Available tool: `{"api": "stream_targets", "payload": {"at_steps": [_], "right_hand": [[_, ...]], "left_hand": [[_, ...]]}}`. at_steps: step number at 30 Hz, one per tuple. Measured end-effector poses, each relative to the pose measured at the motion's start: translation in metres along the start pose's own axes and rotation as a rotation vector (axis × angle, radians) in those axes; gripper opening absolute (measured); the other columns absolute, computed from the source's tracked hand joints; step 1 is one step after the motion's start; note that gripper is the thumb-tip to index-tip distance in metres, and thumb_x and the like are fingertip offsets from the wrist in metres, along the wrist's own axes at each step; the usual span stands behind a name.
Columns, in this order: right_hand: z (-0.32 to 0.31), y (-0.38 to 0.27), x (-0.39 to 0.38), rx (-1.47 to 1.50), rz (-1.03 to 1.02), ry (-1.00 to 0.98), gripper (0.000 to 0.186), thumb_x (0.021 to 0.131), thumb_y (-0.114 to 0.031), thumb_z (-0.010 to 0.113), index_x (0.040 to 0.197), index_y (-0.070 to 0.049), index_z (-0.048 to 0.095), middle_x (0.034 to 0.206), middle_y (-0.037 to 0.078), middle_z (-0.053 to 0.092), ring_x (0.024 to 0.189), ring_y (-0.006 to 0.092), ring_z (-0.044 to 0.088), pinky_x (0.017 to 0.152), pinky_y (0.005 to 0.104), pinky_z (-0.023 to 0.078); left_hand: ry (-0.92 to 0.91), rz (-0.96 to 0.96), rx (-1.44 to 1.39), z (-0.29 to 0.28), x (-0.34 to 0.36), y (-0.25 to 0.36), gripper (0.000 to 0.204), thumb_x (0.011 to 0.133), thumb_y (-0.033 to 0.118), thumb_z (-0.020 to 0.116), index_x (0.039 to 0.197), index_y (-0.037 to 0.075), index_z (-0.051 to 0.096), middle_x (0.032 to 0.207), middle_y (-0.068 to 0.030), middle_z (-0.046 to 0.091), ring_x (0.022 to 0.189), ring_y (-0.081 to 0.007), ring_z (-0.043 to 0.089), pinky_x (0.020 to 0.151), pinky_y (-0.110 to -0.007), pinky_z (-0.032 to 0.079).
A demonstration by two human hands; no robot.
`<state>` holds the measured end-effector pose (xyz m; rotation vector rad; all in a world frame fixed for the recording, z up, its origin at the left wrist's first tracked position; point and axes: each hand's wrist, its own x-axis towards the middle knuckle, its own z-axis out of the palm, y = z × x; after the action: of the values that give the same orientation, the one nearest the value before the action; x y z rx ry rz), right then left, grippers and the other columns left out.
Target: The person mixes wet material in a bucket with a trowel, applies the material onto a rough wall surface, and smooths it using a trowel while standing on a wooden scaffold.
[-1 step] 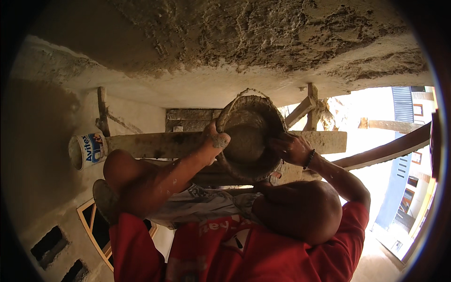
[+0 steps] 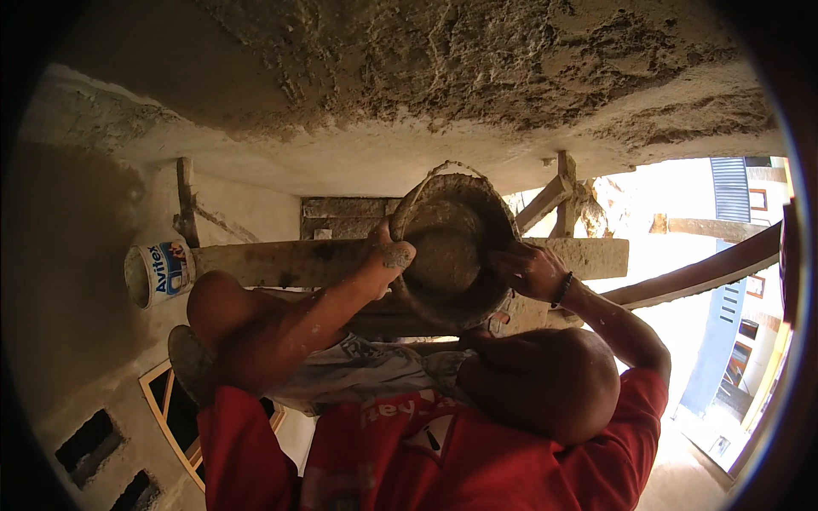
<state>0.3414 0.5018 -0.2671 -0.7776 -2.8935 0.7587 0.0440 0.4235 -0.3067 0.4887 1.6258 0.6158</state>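
Note:
A cement-crusted bucket (image 2: 443, 302) with a rope-like handle arched over its top tilts with its mouth toward me, showing a grey, dirty inside. My left hand (image 2: 392, 260), splattered with grey mortar, is closed on the bucket's left rim. My right hand (image 2: 532, 272), with a dark bead bracelet at the wrist, grips the right rim, its fingertips partly in shadow at the inside edge. My bare knees and grey shorts are just below the bucket, which is in front of a mortar-stained wooden plank (image 2: 592, 255).
A white paint pail (image 2: 145, 281) lies at the plank's left end. Timber braces (image 2: 558, 196) stand behind, and a wooden beam (image 2: 707, 268) runs off right. Rough plaster (image 2: 511, 68) spans the top. A wood-framed opening (image 2: 158, 383) is lower left; bright buildings (image 2: 728, 196) show at right.

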Motion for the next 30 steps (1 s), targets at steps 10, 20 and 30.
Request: {"api": "stream_targets", "payload": {"at_steps": [10,20,30], "right_hand": [[-0.146,-0.031,0.008,0.018,-0.091,-0.057,0.027,0.076,-0.012,0.067,0.103,-0.011,0.066,0.089,0.004,0.063,0.072,0.0205,0.061,0.060,0.0329,0.053],[-0.285,0.066,0.034,-0.385,0.019,0.272,0.025,0.082,-0.005,0.060,0.106,0.001,0.062,0.103,0.011,0.066,0.080,0.0168,0.064,0.068,0.0281,0.054],[-0.184,-0.035,0.046,-0.110,-0.146,-0.267,0.020,0.077,-0.015,0.056,0.096,-0.008,0.061,0.098,0.008,0.060,0.092,0.0251,0.054,0.075,0.0383,0.043]], "left_hand": [[-0.014,-0.096,-0.115,-0.015,-0.015,0.005,0.043,0.064,0.004,0.059,0.106,0.012,0.052,0.079,-0.0013,0.049,0.072,-0.0151,0.045,0.069,-0.034,0.037],[0.000,-0.004,-0.055,-0.018,-0.013,0.016,0.034,0.069,0.011,0.063,0.101,0.006,0.053,0.077,-0.0056,0.052,0.070,-0.0176,0.048,0.068,-0.037,0.040],[0.235,0.188,-0.028,-0.009,-0.048,0.018,0.046,0.076,0.024,0.062,0.113,0.005,0.044,0.096,-0.0113,0.050,0.087,-0.0233,0.047,0.079,-0.040,0.040]]}}
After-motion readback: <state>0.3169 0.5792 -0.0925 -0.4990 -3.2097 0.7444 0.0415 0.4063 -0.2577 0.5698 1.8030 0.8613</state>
